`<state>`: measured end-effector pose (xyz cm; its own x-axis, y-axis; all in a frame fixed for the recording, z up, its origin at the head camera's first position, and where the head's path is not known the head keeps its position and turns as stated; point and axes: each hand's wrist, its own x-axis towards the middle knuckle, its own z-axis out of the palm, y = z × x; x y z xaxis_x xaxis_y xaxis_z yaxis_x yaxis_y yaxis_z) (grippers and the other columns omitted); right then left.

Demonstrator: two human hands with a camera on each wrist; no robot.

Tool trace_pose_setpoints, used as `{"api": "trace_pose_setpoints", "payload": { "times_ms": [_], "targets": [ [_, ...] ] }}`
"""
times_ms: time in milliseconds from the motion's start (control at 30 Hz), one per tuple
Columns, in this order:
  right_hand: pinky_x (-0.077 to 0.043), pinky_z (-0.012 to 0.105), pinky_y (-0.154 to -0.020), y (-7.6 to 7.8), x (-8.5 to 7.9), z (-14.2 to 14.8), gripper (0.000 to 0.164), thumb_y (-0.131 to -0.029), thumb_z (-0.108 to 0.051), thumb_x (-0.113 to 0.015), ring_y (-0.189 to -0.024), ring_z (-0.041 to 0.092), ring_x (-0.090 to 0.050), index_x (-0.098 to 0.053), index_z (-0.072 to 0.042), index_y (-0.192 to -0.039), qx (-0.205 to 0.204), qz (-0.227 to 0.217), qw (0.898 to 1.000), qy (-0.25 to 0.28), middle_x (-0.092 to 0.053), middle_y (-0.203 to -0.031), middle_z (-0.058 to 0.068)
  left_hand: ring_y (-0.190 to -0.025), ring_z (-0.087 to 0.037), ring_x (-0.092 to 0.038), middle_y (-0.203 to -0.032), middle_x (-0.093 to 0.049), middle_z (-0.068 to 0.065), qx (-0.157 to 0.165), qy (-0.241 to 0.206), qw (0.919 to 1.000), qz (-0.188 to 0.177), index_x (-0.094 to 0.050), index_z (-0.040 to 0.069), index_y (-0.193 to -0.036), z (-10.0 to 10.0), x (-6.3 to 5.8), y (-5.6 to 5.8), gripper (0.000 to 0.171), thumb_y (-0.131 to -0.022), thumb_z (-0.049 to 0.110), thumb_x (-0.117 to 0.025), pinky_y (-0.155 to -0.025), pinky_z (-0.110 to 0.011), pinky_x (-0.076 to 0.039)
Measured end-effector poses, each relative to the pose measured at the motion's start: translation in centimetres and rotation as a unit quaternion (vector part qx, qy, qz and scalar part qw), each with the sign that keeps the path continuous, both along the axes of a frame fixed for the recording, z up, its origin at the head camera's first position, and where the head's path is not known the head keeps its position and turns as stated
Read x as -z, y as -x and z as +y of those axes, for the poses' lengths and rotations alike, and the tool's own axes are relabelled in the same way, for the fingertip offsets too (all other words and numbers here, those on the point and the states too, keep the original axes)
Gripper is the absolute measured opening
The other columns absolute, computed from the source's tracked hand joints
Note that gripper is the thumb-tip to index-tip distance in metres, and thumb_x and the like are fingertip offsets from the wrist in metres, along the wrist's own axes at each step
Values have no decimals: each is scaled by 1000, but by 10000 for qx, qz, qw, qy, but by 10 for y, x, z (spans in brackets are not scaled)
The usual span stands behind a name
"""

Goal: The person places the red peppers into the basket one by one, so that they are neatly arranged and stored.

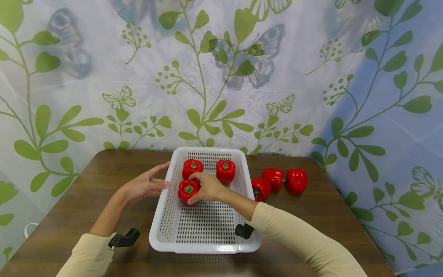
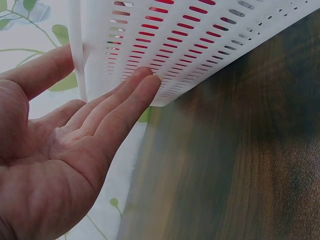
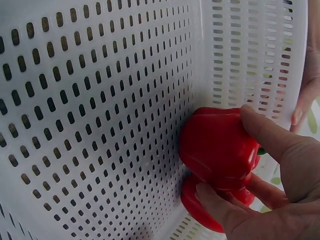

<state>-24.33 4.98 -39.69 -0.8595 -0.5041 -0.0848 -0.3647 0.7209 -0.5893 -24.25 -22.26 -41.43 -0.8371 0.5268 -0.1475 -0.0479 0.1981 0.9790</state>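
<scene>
A white perforated basket [image 1: 207, 246] stands on the table with three red bell peppers in it. My right hand [image 1: 207, 187] reaches over the basket's right wall and holds the nearest bell pepper [image 1: 187, 190], thumb on one side and fingers on the other. In the right wrist view that bell pepper [image 3: 217, 145] sits on the basket floor near a side wall, against another one. Behind it in the head view are a second pepper [image 1: 192, 167] and a third pepper [image 1: 225, 173]. My left hand [image 1: 145, 186] touches the basket's left rim from outside, its fingers extended.
Right of the basket, three more peppers lie on the brown wooden table [image 1: 297, 231]: one pepper [image 1: 261, 188] by the basket wall, a tipped pepper [image 1: 273, 177] and an outer pepper [image 1: 297, 181]. A leaf-patterned curtain [image 1: 221, 77] hangs behind the table.
</scene>
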Motion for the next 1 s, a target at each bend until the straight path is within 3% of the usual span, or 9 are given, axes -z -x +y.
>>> {"api": "trace_pose_setpoints", "payload": {
  "times_ms": [433,733,1000],
  "targets": [
    [-58,35,-93,-4,-13,6,73,-75,-31,-91,-120,22,-59,-59,-19,-139,-113,47,9995,-304,-64,-133,3,-127,-41,-62,-152,-45,-29,78,-74,9999,-65,-6,20,-164,-1,0,1,84,-101,20,-62,-102,-59,-51],
    [-59,42,-84,-3,-41,27,72,-78,-27,-87,-120,34,-61,-57,-15,-142,-132,-34,9995,299,-64,-134,16,-126,-40,-63,-151,-46,-29,79,-40,10000,-25,-6,19,-164,0,0,0,85,-101,21,-62,-101,-59,-51],
    [-58,38,-86,1,-66,65,74,-79,-33,-86,-115,28,-62,-55,-23,-146,62,227,9993,285,-65,-133,13,-127,-42,-61,-152,-45,-30,40,10,10000,32,-7,20,-164,2,0,-2,85,-101,21,-63,-102,-60,-51]
  ]
}}
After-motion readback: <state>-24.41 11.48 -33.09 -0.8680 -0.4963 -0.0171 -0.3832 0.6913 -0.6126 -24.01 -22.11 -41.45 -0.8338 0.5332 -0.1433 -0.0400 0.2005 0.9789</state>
